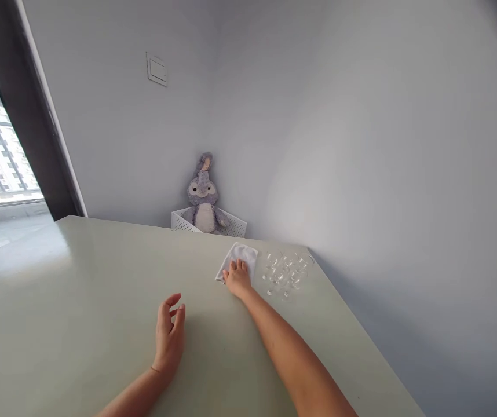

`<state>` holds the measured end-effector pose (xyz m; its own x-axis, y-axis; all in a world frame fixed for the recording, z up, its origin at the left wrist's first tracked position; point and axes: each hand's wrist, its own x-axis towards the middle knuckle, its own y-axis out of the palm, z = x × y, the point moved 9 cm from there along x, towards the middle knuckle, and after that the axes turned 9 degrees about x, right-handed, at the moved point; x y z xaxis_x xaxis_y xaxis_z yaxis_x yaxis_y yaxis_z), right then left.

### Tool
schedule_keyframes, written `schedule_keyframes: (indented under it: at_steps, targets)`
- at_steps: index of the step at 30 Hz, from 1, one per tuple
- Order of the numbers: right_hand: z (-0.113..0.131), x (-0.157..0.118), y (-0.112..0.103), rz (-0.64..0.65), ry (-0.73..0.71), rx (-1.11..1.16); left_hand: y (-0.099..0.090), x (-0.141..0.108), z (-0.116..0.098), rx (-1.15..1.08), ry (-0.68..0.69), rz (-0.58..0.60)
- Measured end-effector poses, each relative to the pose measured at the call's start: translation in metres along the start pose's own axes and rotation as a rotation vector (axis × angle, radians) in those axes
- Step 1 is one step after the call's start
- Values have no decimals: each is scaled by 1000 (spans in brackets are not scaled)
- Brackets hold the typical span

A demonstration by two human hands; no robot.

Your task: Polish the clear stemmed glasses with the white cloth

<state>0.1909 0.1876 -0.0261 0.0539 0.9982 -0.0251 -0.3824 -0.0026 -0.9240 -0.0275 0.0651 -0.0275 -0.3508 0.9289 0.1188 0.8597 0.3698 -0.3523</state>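
My right hand point(238, 279) reaches far across the table and rests on a folded white cloth point(249, 255). Its fingers lie spread over the cloth's near part, and the palm hides some of it. Just right of the cloth stand several small clear stemmed glasses point(281, 278), grouped close together; their outlines are faint. My left hand point(170, 336) is held nearer to me, left of the cloth, apart from it. Its fingers are loosely curved with a gap to the thumb, and nothing is in them.
The pale green table point(101, 301) has its right edge running along the wall. Behind its far edge, a grey plush rabbit point(204, 202) sits in a white perforated basket point(235, 225). A light switch point(157, 69) is on the wall; a window point(0, 133) is at the left.
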Motion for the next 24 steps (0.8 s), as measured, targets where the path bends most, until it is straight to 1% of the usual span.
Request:
schedule_keyframes:
  at_steps: [1, 3, 6, 9, 13, 16, 19, 22, 24]
  targets:
    - [-11, 11, -6, -7, 38, -3, 0, 3, 4, -9, -44, 4]
    - [-29, 29, -15, -24, 103, -8, 1, 7, 8, -18, -91, 10]
    - [-47, 47, -23, -46, 182, -14, 3, 9, 8, -19, -106, 25]
    - [-53, 57, -24, -54, 219, -10, 3, 9, 8, -19, -122, 27]
    - [-48, 57, -19, -36, 181, 1, 3, 9, 12, -20, -149, 26]
    - [-40, 46, -12, 1, 115, 11, 3, 10, 14, -29, -145, 16]
    - [-28, 23, -3, 44, 39, 24, 2, 12, 13, -52, -128, -14]
    - [-12, -16, 7, 84, -93, 41, 0, 13, 7, -68, -97, -36]
    - [4, -54, 14, 125, -245, 60, -1, 13, 4, -78, -85, -42]
